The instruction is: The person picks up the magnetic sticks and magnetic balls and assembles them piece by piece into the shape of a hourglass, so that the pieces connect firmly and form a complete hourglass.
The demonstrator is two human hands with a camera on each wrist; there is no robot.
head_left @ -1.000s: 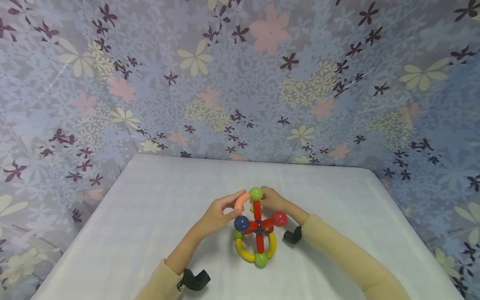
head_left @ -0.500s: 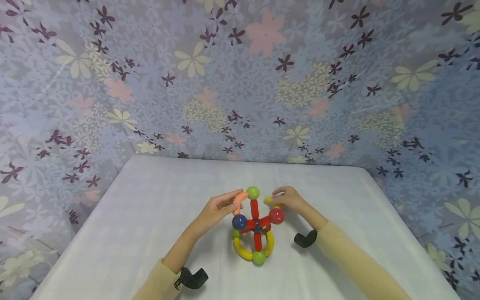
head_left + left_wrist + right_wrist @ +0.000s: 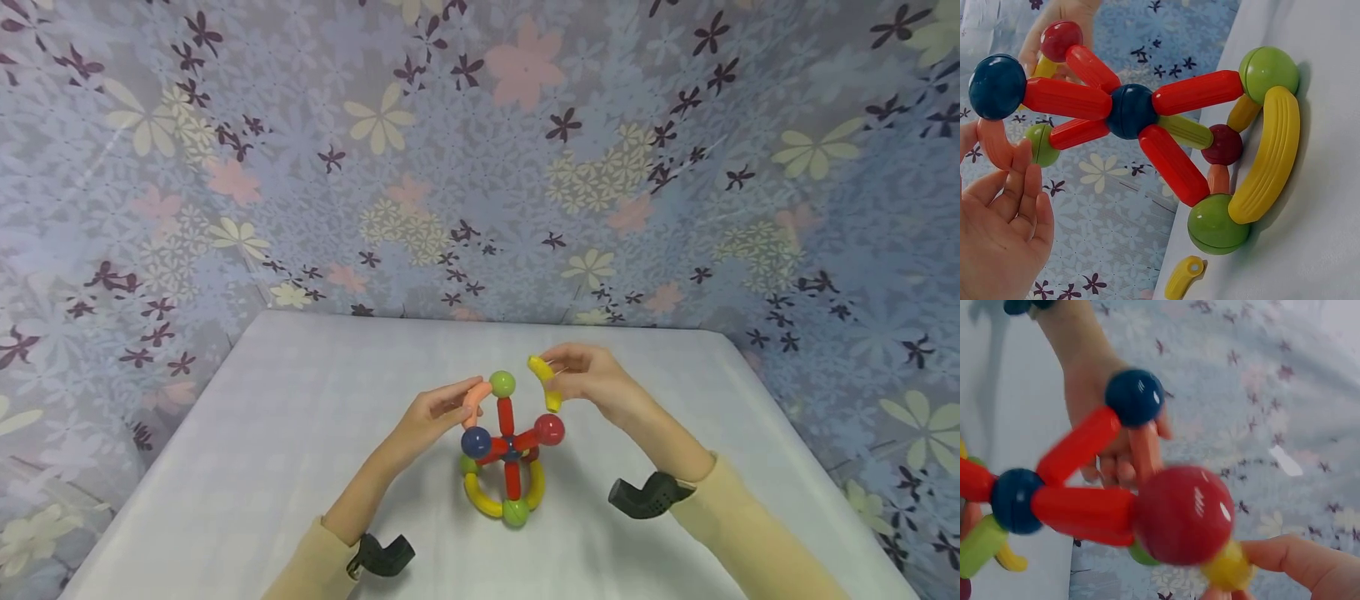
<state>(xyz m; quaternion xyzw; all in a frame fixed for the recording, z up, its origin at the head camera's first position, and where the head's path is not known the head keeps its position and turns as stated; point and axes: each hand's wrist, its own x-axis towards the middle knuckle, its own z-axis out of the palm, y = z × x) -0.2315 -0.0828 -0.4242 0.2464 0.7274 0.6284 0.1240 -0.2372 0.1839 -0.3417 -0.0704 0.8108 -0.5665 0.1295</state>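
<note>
A toy frame of balls and rods stands on the table. Red rods (image 3: 1197,92) spread from a dark blue centre ball (image 3: 1130,111). My left hand (image 3: 430,425) holds a salmon curved rod (image 3: 472,404), which spans the upper green ball (image 3: 502,384) and the left blue ball (image 3: 476,442). On the other side, my right hand (image 3: 596,383) pinches a yellow curved rod (image 3: 545,383) in the air, above the red ball (image 3: 550,430). In the right wrist view this rod is partly behind the red ball. Yellow curved rods (image 3: 1272,156) join the balls at the base.
A loose yellow curved piece (image 3: 1184,276) lies on the white table (image 3: 300,375) behind the frame. A flowered cloth (image 3: 450,167) hangs behind and beside the table. Black camera mounts (image 3: 648,496) are worn at both wrists.
My right hand has come from behind the upper green ball, moving right and then up, bringing the yellow curved rod into sight. My left hand stays at the salmon curved rod.
</note>
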